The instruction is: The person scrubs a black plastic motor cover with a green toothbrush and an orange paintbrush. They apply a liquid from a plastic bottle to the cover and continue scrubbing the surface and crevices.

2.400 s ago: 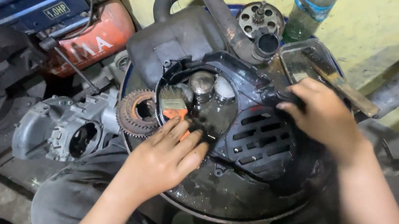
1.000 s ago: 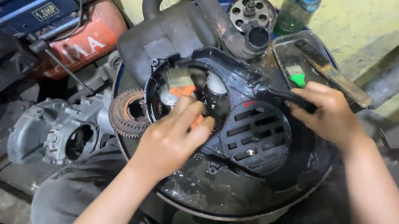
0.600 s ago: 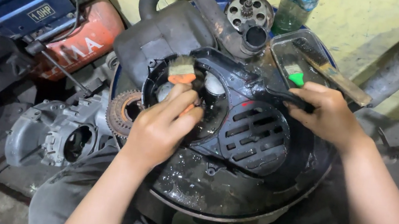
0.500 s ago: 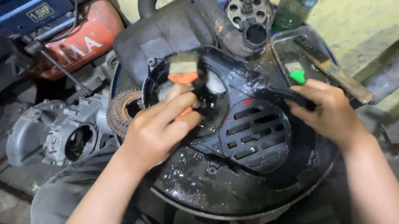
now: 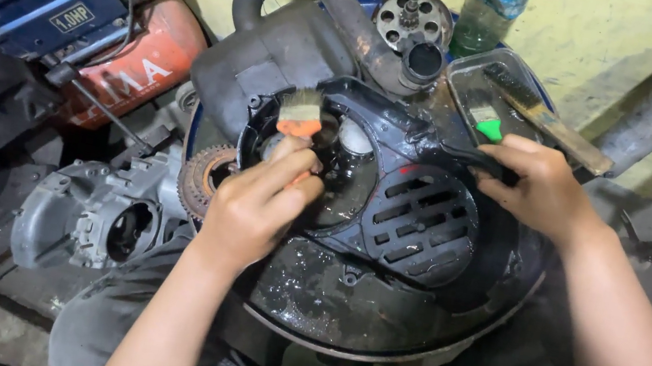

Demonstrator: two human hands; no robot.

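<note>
My left hand (image 5: 256, 202) grips a small paintbrush with an orange ferrule (image 5: 300, 117). Its bristles point up over the round opening of a black, greasy engine cover (image 5: 390, 220). The cover has a slotted grille (image 5: 418, 221) and lies wet in a dark round basin (image 5: 368, 353). My right hand (image 5: 541, 188) clamps the cover's upper right edge. A black curved exhaust pipe (image 5: 302, 7) and a metal hub (image 5: 412, 14) lie at the back of the basin.
A clear tray (image 5: 471, 79) holding a green-handled brush (image 5: 488, 124) and a wooden-handled brush (image 5: 559, 132) sits behind my right hand. A plastic bottle (image 5: 489, 7) stands by the yellow wall. A grey engine casing (image 5: 88, 209), a toothed gear (image 5: 201, 180), and a red-and-blue machine (image 5: 80, 18) lie left.
My left hand picked up the orange brush and moved it up from the cover's lower left to its round opening. My right hand stayed on the cover's edge.
</note>
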